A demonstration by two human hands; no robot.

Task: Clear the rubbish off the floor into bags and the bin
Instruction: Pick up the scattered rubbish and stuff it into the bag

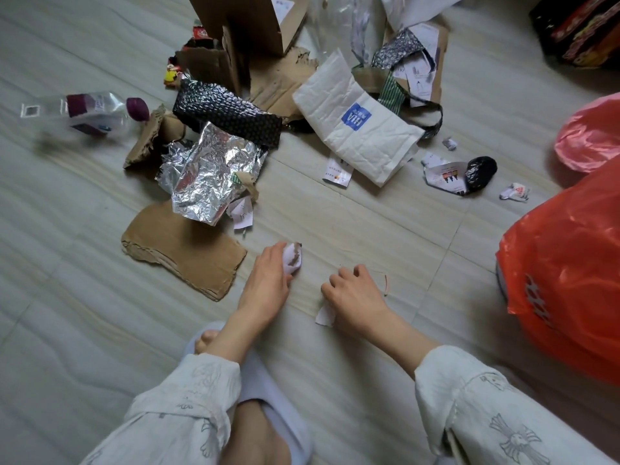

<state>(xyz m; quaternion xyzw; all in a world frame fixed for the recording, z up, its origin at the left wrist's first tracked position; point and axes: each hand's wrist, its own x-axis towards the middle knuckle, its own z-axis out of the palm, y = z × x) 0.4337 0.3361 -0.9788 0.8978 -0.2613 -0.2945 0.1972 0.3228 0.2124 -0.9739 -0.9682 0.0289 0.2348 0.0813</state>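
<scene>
My left hand grips a crumpled white paper scrap just above the floor. My right hand is low over the tiles with its fingers curled; a white paper scrap pokes out beneath it, and whether the hand holds it is unclear. An orange plastic bag stands to the right. Ahead lie torn cardboard, crumpled silver foil, a white paper bag with a blue logo and a clear plastic bottle.
A pink plastic bag sits at the far right, a brown cardboard box at the back. Small scraps and a black wad dot the floor right of centre. My slippered foot is tucked under my left arm.
</scene>
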